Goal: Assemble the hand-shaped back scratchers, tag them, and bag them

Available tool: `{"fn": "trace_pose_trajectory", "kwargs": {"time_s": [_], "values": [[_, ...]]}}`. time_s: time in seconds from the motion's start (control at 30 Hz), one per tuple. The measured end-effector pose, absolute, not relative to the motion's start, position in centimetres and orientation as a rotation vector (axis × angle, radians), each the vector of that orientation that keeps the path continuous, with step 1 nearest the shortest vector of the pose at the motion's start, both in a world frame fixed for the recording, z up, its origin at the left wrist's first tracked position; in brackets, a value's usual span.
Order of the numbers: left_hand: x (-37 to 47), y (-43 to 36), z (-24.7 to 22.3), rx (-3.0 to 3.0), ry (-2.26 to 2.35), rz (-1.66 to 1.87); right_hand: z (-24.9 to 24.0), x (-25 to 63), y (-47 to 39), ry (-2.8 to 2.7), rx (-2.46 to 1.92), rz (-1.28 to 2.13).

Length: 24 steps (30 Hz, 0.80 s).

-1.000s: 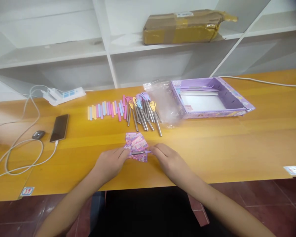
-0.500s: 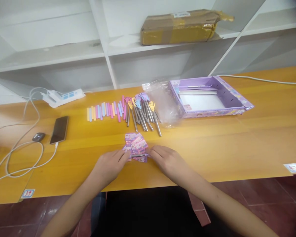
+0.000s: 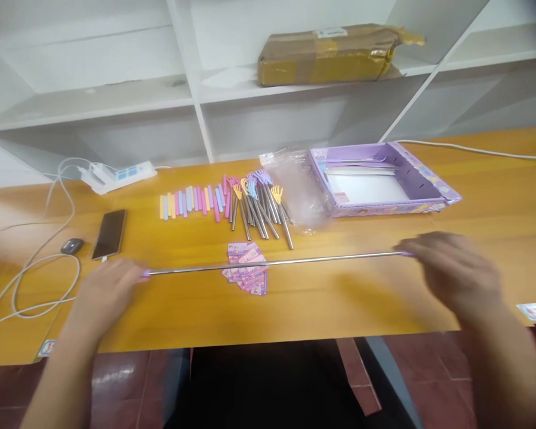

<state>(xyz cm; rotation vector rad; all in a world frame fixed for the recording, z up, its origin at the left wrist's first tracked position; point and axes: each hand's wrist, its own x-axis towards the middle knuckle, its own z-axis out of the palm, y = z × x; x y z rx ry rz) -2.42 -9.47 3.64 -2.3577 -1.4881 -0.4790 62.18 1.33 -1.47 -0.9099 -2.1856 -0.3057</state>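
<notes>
A telescopic back scratcher [image 3: 321, 260] is stretched out long between my hands, its thin metal rod level above the table. My left hand [image 3: 109, 292] is closed on its purple end at the left. At the right, my right hand [image 3: 451, 268], blurred by motion, grips the other purple end. Beneath the rod lies a loose pile of small pink and purple printed cards [image 3: 250, 275]. Behind the cards is a heap of shorter back scratchers [image 3: 261, 208] with hand-shaped heads in yellow, blue, pink and purple. Beside them runs a row of pastel handle sleeves [image 3: 190, 201].
A purple open box [image 3: 429, 205] holds a few items, with a clear plastic bag [image 3: 301, 190] beside it. At left are a phone [image 3: 109, 234], a black mouse-like object [image 3: 72, 246], cables and a power strip [image 3: 118, 176]. A taped carton [image 3: 326, 56] sits on the shelf.
My hands have moved far apart, left and right. The back scratcher between them, short before, is now pulled out to a long rod.
</notes>
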Motion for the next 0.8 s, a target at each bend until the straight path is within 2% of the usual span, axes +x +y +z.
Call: {"fn": "trace_pose_trajectory", "kwargs": {"time_s": [0.03,0.17,0.5,0.8], "values": [[-3.9,-9.8,3.7,-2.355,-1.446,-0.427,-1.5,64.2,1.4,-2.122,-1.013,-0.412],[-5.8,-10.9,3.0,-2.337,-1.448,-0.343,-1.1,66.9,0.7,-2.129,-1.297,-0.389],[-4.4,-10.8,1.4,-2.287,-1.523,-0.273,-1.9,65.6,0.0,-2.093,-1.430,-0.128],[-3.5,-10.8,1.9,-2.242,-1.401,-0.246,-3.2,67.3,0.0,-2.038,-1.427,-0.194]]}}
